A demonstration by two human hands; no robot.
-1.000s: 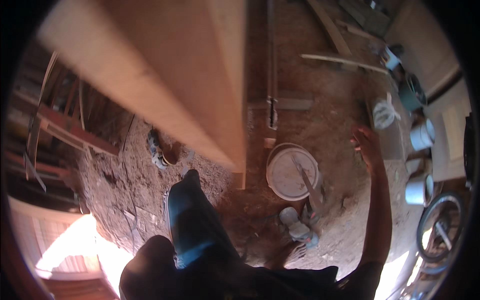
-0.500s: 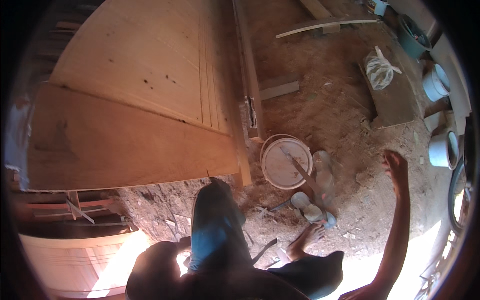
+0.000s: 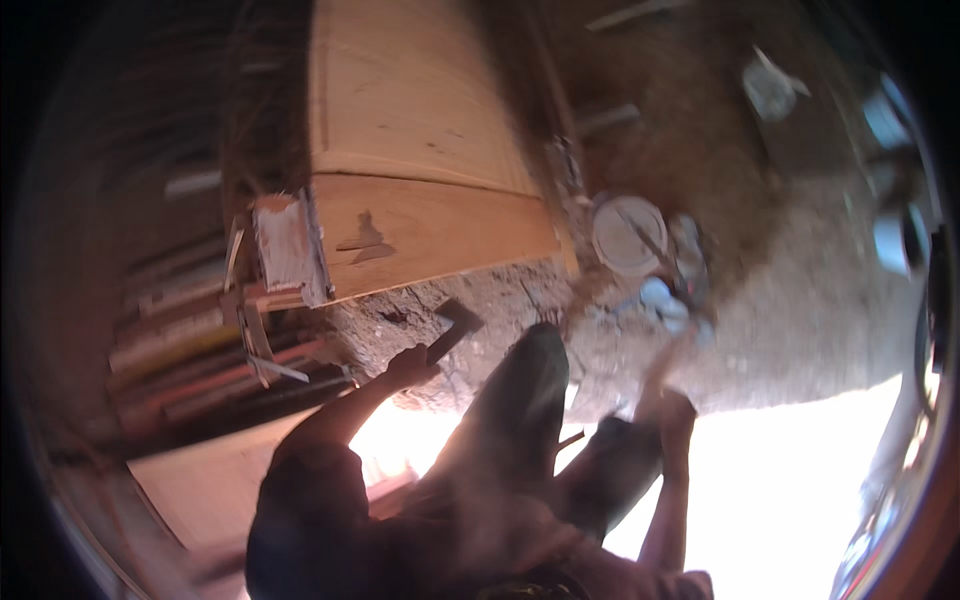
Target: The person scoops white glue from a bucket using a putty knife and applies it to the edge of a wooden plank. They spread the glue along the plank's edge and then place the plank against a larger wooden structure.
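My left hand (image 3: 410,368) is closed round a dark, flat, wide-ended tool (image 3: 457,322) that looks like a scraper; motion blur hides its exact kind. It is held out over the littered ground, just below the near edge of a large pale wooden panel (image 3: 440,225). A dark stain-like patch or shadow lies on the panel's near board. Beside my bent right leg is my right hand (image 3: 678,408), its fingers smeared and dark. A round lidded bucket (image 3: 628,236) stands right of the panel with a long flat stick-like tool (image 3: 645,232) across its lid.
A long wooden beam (image 3: 553,95) runs along the panel's right side. Slippers (image 3: 662,300) lie near the bucket. Stacked wood strips (image 3: 200,330) fill the left. A plastic bag (image 3: 770,88) and white buckets (image 3: 900,240) are at the right.
The view has swung left, so the panel and bucket sit farther right. My left hand has come into sight with the dark tool. My right hand has drawn back toward my leg.
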